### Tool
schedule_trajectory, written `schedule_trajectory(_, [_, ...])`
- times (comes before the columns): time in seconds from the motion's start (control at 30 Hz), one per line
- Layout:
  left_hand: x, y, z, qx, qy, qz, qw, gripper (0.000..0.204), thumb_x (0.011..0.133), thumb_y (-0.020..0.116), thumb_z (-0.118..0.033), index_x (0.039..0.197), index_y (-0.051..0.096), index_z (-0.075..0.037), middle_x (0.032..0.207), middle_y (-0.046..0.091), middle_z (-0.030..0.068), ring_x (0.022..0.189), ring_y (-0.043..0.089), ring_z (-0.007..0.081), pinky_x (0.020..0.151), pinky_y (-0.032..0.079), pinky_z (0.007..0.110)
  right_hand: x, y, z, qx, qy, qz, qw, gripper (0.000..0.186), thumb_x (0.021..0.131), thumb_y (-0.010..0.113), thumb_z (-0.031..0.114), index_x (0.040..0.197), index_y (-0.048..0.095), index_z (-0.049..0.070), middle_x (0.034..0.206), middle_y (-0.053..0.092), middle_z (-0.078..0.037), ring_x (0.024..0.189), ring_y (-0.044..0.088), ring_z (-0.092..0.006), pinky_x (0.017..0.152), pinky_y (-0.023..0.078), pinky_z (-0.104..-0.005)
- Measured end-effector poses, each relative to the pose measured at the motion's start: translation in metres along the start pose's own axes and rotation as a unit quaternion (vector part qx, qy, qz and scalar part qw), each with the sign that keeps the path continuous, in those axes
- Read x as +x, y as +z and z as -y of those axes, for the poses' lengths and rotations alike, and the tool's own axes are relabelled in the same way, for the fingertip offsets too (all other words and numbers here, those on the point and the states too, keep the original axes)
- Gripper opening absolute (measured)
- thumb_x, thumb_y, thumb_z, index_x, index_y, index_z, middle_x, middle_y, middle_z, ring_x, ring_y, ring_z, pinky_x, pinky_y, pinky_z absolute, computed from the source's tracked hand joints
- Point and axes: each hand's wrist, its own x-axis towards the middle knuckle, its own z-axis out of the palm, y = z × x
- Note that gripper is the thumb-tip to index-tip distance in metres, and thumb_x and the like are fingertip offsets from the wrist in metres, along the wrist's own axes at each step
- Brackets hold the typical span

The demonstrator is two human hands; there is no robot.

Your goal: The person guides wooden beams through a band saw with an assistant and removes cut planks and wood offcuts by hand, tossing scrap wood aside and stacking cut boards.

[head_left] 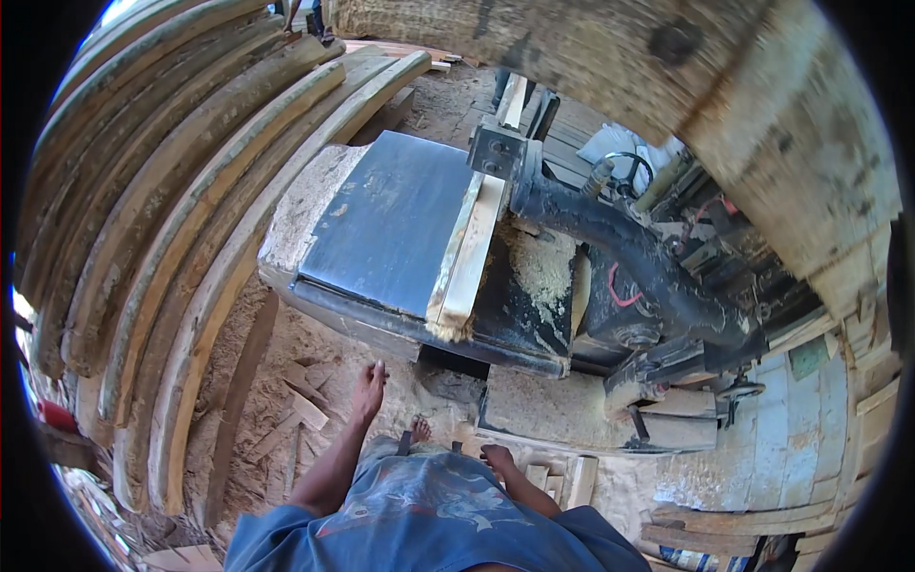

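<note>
My left hand (371, 386) is raised below the machine's near edge, empty, its fingers loosely extended. My right hand (496, 458) hangs beside my body, lower and to the right, with loosely bent fingers and nothing visible in them. In front of me stands a woodworking machine with a smooth dark metal table (367, 219). A pale squared timber (472, 243) lies lengthwise on it, its far part under a black metal head (496, 153) on a curved cast arm (620, 238). Sawdust (538, 276) coats the darker plate to the timber's right.
Long curved timbers (191, 219) are stacked on the left. A large weathered beam (572, 38) crosses overhead at the top right. Offcuts (310, 410) and shavings cover the ground by my feet. A handwheel (739, 391) sits at the machine's right. Another person's leg (315, 19) shows at the far top.
</note>
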Motion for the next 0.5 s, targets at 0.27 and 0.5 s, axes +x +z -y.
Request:
schedule_trajectory(0.27, [0.096, 0.059, -0.090, 0.079, 0.055, -0.087, 0.991, 0.054, 0.088, 0.040, -0.050, 0.109, 0.047, -0.001, 0.090, 0.059, 0.0227, 0.087, 0.057, 0.0362, 0.078, 0.042, 0.041, 0.003, -0.045, 0.067, 0.182, -0.059, -0.111, 0.975, 0.037, 0.085, 0.051, 0.039, 0.109, 0.053, 0.011, 0.096, 0.061, -0.006, 0.080, 0.060, -0.0183, 0.069, 0.047, -0.0355])
schedule_trajectory(0.5, [0.053, 0.061, -0.059, 0.137, 0.041, -0.053, 0.988, 0.056, 0.089, 0.039, -0.049, 0.108, 0.045, 0.004, 0.090, 0.058, 0.0242, 0.086, 0.057, 0.0356, 0.077, 0.042, 0.041, -0.001, 0.003, -0.004, 0.201, -0.025, -0.092, 0.975, 0.039, 0.085, 0.051, 0.038, 0.111, 0.052, 0.009, 0.094, 0.062, -0.006, 0.077, 0.062, -0.0175, 0.063, 0.048, -0.0330])
